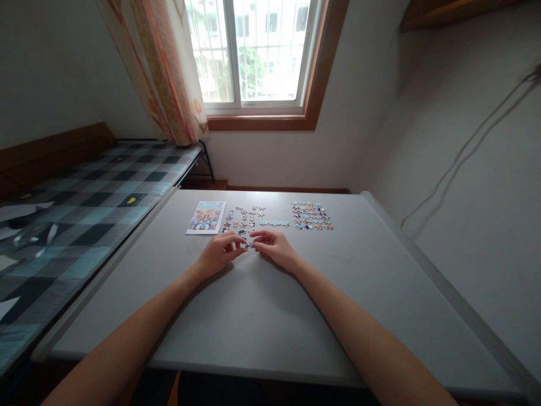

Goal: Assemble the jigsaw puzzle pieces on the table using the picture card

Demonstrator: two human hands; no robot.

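Note:
My left hand [222, 252] rests on the table with thumb and fingertips brought together at a small jigsaw puzzle piece [248, 246]. Close on its right, my right hand [274, 246] has its fingers curled, thumb and forefinger at the other side of the small pieces. How firmly either hand grips is hard to see at this size. Just beyond the hands lie loose puzzle pieces [245, 217] in a scattered group. A joined strip of light blue pieces [274, 224] lies behind my right hand. Farther right is a dense group of puzzle pieces [310, 216].
A printed picture sheet [205, 218] of colourful characters lies left of the pieces on the grey-white table [253, 316]. A bed with a checked cover [127, 186] runs along the left side, with papers on it. Behind are a curtain [164, 73] and a barred window [253, 56].

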